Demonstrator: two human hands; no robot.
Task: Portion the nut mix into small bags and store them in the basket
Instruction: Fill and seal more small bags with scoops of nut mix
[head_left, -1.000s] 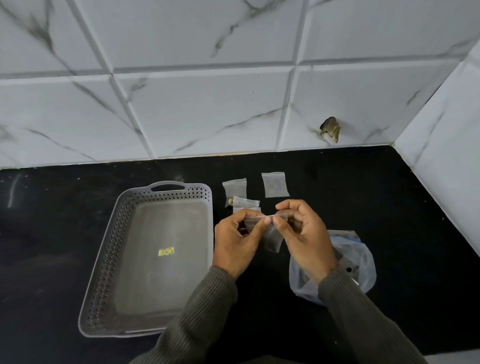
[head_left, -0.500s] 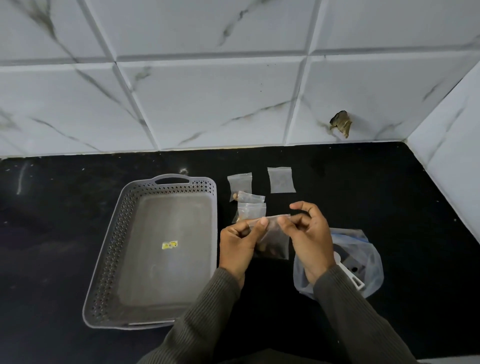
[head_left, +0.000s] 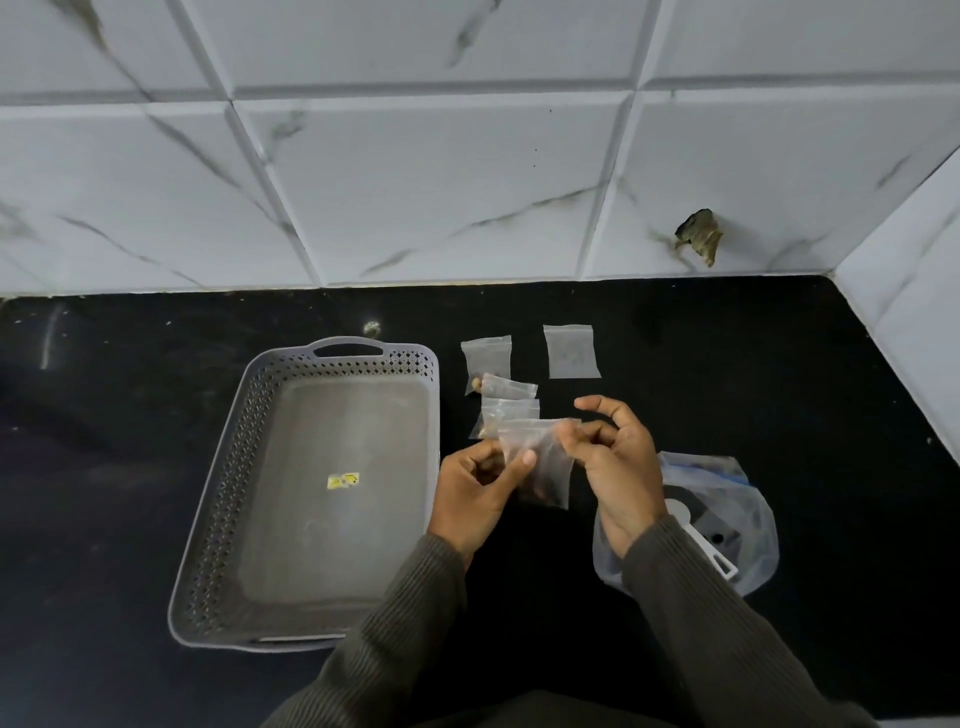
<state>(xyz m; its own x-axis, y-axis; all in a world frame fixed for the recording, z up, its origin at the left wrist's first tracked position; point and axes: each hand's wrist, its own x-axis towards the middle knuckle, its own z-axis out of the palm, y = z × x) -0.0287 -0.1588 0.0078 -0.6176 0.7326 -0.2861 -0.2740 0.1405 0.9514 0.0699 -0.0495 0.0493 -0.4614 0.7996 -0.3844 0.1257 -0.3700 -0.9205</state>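
Note:
Between my hands hangs a small clear bag (head_left: 543, 460) with dark nuts at its bottom. My left hand (head_left: 475, 493) pinches its left side with thumb and fingers. My right hand (head_left: 615, 462) pinches the top right corner, its index finger raised. To the left lies the grey perforated basket (head_left: 228, 499), with only a yellow sticker inside. Behind my hands lie several small bags (head_left: 501, 400) on the black counter, some holding a few nuts, and one more small bag (head_left: 570, 351) lies apart to the right.
A large clear bag (head_left: 748, 519) with a white scoop in it lies on the counter right of my right wrist. White marbled tile walls close the back and the right side. A dark chipped hole (head_left: 698, 236) marks the back wall.
The small bag has come lower and hangs more upright, its nuts settled at the bottom. My hands have moved slightly apart along its top and my right index finger has lifted.

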